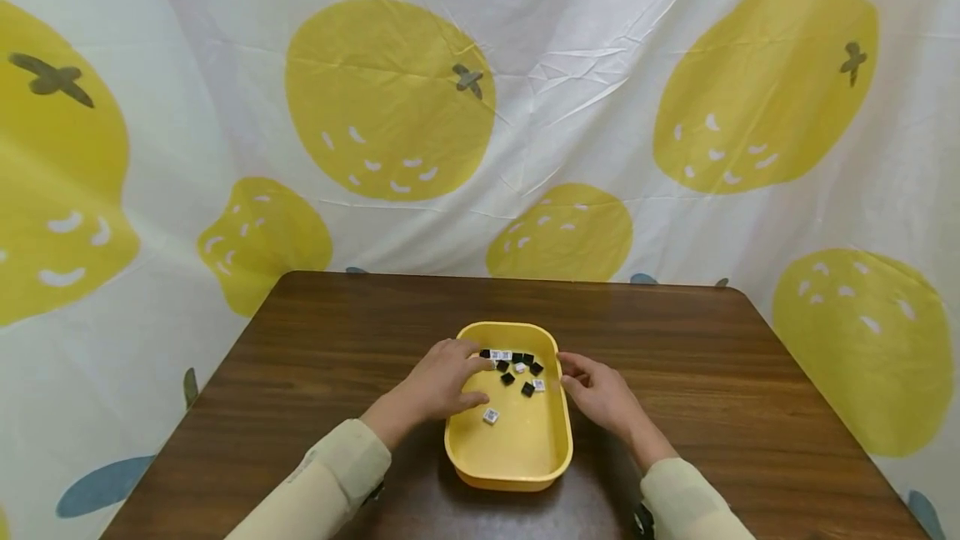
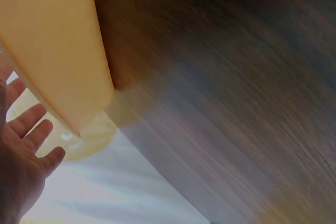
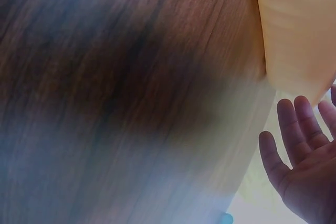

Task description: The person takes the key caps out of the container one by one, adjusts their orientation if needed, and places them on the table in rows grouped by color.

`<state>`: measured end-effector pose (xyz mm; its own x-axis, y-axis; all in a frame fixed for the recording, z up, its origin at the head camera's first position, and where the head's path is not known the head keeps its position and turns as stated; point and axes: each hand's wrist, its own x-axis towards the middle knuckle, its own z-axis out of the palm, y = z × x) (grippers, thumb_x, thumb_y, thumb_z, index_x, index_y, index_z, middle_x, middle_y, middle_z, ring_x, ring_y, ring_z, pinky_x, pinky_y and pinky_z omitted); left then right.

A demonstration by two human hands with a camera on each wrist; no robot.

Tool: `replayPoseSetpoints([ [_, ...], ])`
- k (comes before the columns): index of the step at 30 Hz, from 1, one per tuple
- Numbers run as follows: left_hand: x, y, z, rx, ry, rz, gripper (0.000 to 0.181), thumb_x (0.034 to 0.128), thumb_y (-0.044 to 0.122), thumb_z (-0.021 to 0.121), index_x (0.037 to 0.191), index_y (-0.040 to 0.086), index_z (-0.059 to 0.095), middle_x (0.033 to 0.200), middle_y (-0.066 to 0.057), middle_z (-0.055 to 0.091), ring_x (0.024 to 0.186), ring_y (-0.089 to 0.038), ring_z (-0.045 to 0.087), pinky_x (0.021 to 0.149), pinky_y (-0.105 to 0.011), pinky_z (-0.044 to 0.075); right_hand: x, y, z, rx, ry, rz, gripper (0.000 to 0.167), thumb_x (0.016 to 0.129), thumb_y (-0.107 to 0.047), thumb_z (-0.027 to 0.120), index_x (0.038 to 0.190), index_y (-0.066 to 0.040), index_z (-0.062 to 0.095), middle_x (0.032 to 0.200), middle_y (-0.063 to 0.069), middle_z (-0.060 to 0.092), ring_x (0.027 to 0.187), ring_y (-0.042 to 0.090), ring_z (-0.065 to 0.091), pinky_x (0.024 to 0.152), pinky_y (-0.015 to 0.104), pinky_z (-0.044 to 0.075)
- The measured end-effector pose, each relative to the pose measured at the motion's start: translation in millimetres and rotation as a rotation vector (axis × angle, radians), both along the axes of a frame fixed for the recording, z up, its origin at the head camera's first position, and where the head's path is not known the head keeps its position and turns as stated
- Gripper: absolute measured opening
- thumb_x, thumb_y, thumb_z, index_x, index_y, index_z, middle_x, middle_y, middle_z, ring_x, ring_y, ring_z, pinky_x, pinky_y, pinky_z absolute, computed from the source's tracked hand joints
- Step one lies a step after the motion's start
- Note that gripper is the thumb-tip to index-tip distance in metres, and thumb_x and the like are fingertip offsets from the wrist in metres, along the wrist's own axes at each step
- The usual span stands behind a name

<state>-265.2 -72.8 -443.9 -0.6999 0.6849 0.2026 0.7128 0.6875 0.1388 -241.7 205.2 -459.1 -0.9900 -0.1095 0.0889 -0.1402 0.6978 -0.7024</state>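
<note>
Yellow tray [image 1: 510, 450] sits on the bench [image 1: 360, 327], lower middle of the head frame. Small black tiles [image 1: 507, 379] and white tiles [image 1: 537, 386] lie inside, mostly bunched towards its upper end; one lone white tile [image 1: 491, 416] is nearer the middle, by the left thumb. Left hand [image 1: 444, 379] reaches over the left rim, fingers loosely spread, no visible grasp (whether a fingertip touches a tile, can't tell). Right hand [image 1: 600, 392] is relaxed at the right rim, fingers extended, holding nothing; light contact with the rim is possible.

Step looks like handling the loose tiles. To do it well: brace the right rim gently so the tray doesn't skid, take tiles singly between thumb and index, and start with the lone one. The bunched row probably needs nudging apart first; keep the left wrist off the rim.
</note>
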Motion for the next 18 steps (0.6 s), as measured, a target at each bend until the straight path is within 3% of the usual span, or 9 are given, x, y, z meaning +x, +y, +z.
replayPoseSetpoints([
  [13,-2.5,14.9,-9.3,-0.114,0.000,-0.097,0.037,0.0861,0.038,0.076,0.117,0.017,0.073,0.121,-0.004,0.065,0.115,-0.023,0.057,0.102,-0.040,0.041,0.6,-2,-2.2,-0.036,0.000,0.000,0.042,0.094,-0.010,0.061,0.136,-0.005,0.059,0.103,0.006,0.068,0.088,0.020,0.063,0.078,0.038,0.050],
  [18,-4.6,19.3,-12.1,-0.155,-0.022,-0.098,0.033,0.0835,0.035,0.078,0.112,0.019,0.075,0.110,0.000,0.066,0.104,-0.018,0.059,0.095,-0.035,0.045,0.2,-4,-2.0,-0.042,-0.010,0.000,0.043,0.095,-0.010,0.060,0.138,-0.005,0.058,0.101,0.006,0.068,0.088,0.019,0.061,0.077,0.036,0.049],
])
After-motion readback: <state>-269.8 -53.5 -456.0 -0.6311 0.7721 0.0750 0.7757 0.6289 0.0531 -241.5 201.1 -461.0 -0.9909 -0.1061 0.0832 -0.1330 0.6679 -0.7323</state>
